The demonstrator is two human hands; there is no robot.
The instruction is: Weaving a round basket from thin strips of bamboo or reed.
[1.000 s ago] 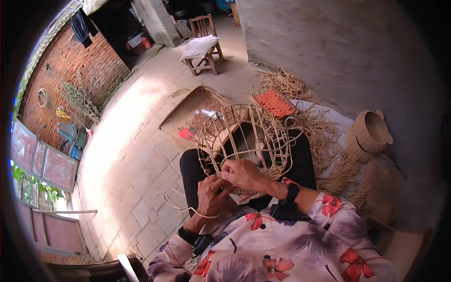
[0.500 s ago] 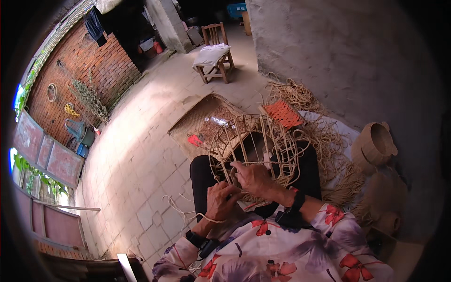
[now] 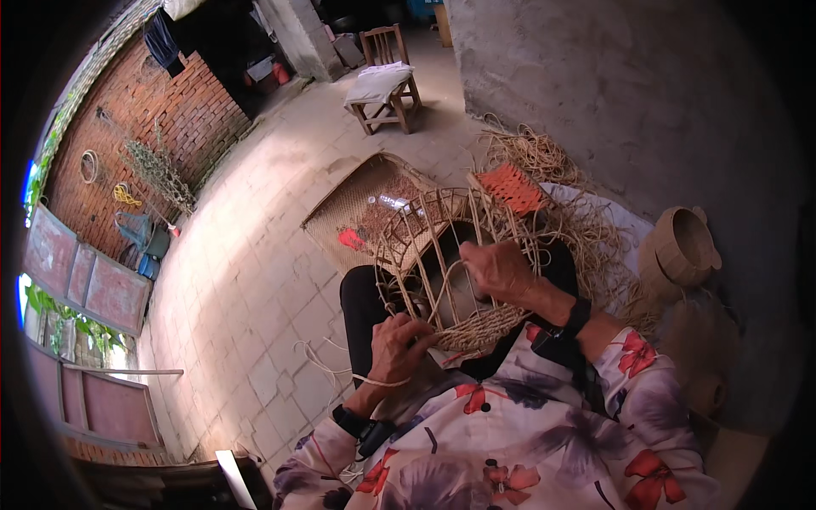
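On my lap rests a half-woven basket, with open upright stakes and a tightly woven band on the side near me. My left hand is closed at its left near edge, fingers bent against the weave; the fingertips are partly hidden. A pale cord hangs in loops to the left and passes across my left wrist. Above the basket's middle, my right hand is closed in a pinch, with a thin strand curving down from its fingers into the frame.
Beyond my knees lies a woven mat with a clear plastic bottle and a red item. Tangled cord and an orange woven piece are at right, near finished baskets. A wooden chair stands farther off.
My right hand has moved right and up, away from my left hand, uncovering the woven band. My left hand stays at the basket's edge. The whole view has shifted slightly.
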